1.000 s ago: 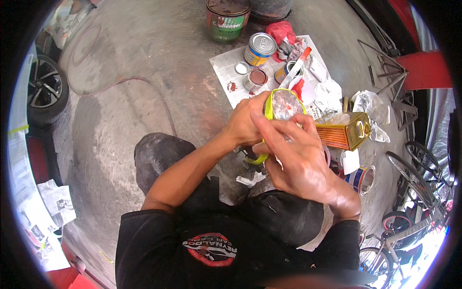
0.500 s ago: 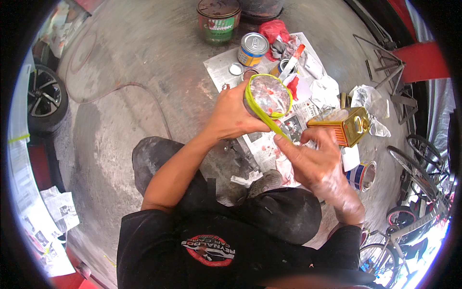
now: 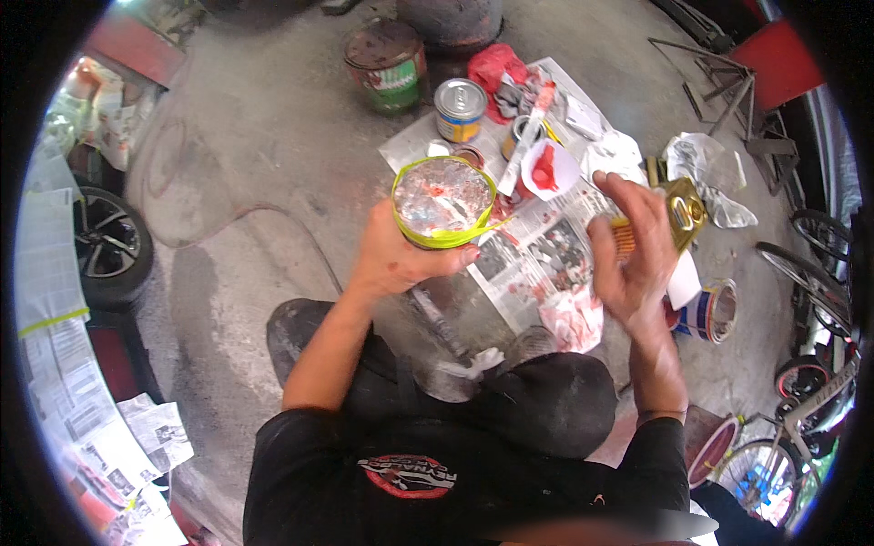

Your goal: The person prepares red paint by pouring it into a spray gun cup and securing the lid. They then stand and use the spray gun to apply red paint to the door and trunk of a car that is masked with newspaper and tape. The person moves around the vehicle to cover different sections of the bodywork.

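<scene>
My left hand (image 3: pixel 393 259) grips a round can (image 3: pixel 443 198) whose top is covered with wrinkled silvery material, paint-flecked and banded with yellow-green tape. My right hand (image 3: pixel 628 246) is raised to the right with fingers apart, holding nothing, in front of a gold rectangular tin (image 3: pixel 685 211). Behind them lie newspaper sheets (image 3: pixel 398 146) bearing a silver-lidded blue-and-yellow can (image 3: pixel 460 114), a small open can (image 3: pixel 512 138), a white stick smeared red (image 3: pixel 537 123), a white cone with red paint (image 3: pixel 551 166), a red plastic bag (image 3: pixel 496 68) and crumpled paper (image 3: pixel 574 323).
A green paint bucket (image 3: pixel 387 82) and dark drum (image 3: pixel 451 18) stand at the back. A hose (image 3: pixel 237 214) runs along the floor (image 3: pixel 228 109). A wheel (image 3: pixel 105 241) and papered panel (image 3: pixel 50 328) are left; metal stands (image 3: pixel 728 100), bicycles (image 3: pixel 810 291) and a tipped can (image 3: pixel 715 309) are right.
My left hand has moved left with the taped can. My right hand has come off the tape, moved right and opened. The view has shifted.
</scene>
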Demonstrator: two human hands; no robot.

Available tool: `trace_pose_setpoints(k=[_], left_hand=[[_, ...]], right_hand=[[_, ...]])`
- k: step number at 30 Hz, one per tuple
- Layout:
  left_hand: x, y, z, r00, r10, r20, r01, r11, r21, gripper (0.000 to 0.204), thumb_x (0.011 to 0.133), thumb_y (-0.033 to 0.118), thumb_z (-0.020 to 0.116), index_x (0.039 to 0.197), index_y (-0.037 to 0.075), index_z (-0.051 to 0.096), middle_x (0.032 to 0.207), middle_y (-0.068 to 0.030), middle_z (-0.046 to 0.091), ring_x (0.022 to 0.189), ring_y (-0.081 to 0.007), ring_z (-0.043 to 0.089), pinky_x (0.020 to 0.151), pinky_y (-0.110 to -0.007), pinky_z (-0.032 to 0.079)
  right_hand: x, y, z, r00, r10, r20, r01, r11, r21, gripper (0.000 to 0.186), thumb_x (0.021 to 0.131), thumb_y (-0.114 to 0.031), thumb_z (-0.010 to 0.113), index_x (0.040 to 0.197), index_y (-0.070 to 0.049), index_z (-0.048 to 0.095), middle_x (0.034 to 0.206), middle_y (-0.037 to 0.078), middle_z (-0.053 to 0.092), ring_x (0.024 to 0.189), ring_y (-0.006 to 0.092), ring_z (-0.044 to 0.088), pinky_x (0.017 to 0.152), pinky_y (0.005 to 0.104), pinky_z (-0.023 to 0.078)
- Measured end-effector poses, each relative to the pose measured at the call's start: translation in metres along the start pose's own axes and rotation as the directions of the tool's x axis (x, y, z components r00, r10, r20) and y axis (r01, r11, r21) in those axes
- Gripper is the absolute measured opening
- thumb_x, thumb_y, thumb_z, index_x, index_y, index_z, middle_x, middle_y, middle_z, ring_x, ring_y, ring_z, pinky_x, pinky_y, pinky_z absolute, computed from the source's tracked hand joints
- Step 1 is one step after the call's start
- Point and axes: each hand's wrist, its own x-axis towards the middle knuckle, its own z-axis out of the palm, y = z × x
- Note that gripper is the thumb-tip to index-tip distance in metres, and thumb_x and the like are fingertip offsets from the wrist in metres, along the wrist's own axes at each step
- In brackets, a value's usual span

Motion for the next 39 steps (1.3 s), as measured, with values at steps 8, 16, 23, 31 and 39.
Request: trace_pose_setpoints(k=[8, 16, 23, 31, 39], left_hand=[[-0.016, 0.018, 0.003, 0.988, 0.102, -0.113, -0.096, 0.994, 0.058, 0.07, 0.062, 0.028, 0.09, 0.118, 0.0, 0.059, 0.106, -0.009, 0.071, 0.095, -0.0136, 0.065, 0.085, -0.032, 0.053], [-0.037, 0.099, -0.047, 0.906, 0.404, 0.127, -0.424, 0.867, 0.261, 0.077, 0.057, 0.037, 0.088, 0.119, 0.003, 0.059, 0.115, -0.0144, 0.065, 0.102, -0.0272, 0.066, 0.089, -0.039, 0.051], [-0.075, 0.297, -0.084, 0.987, 0.132, 0.089, -0.152, 0.951, 0.27, 0.065, 0.061, 0.029, 0.083, 0.117, 0.005, 0.062, 0.121, -0.0164, 0.062, 0.109, -0.0333, 0.063, 0.093, -0.039, 0.049], [-0.081, 0.489, -0.175, 0.959, 0.27, -0.09, -0.232, 0.926, 0.298, 0.048, 0.062, 0.024, 0.082, 0.106, 0.011, 0.07, 0.116, -0.0147, 0.065, 0.107, -0.0326, 0.064, 0.091, -0.039, 0.051], [-0.097, 0.603, -0.388, 0.935, 0.243, -0.26, -0.145, 0.928, 0.344, 0.064, 0.059, 0.029, 0.084, 0.115, 0.007, 0.063, 0.113, -0.0156, 0.066, 0.105, -0.0321, 0.066, 0.089, -0.041, 0.052]], right_hand=[[0.036, -0.052, 0.102, 0.958, -0.28, -0.062, 0.277, 0.848, 0.451, 0.096, 0.082, -0.063, 0.067, 0.148, 0.0, 0.035, 0.151, 0.039, 0.021, 0.139, 0.0524, 0.029, 0.112, 0.0558, 0.027], [0.138, -0.14, 0.016, 0.776, -0.516, 0.364, 0.354, 0.833, 0.425, 0.061, 0.073, -0.038, 0.081, 0.128, -0.016, 0.062, 0.14, 0.027, 0.046, 0.127, 0.0446, 0.048, 0.105, 0.0504, 0.04], [0.265, -0.256, -0.069, 0.76, -0.515, 0.396, 0.216, 0.776, 0.593, 0.034, 0.07, -0.025, 0.08, 0.102, -0.016, 0.072, 0.112, 0.006, 0.064, 0.099, 0.0313, 0.062, 0.084, 0.0413, 0.05], [0.444, -0.412, -0.115, 0.769, -0.504, 0.394, 0.151, 0.742, 0.653, 0.031, 0.068, -0.018, 0.075, 0.098, -0.012, 0.074, 0.104, 0.008, 0.069, 0.098, 0.0325, 0.064, 0.087, 0.0416, 0.051], [0.602, -0.608, -0.033, 0.716, -0.549, 0.431, 0.294, 0.797, 0.527, 0.033, 0.073, -0.024, 0.076, 0.102, -0.009, 0.073, 0.117, 0.013, 0.068, 0.111, 0.0373, 0.062, 0.097, 0.0446, 0.05]])
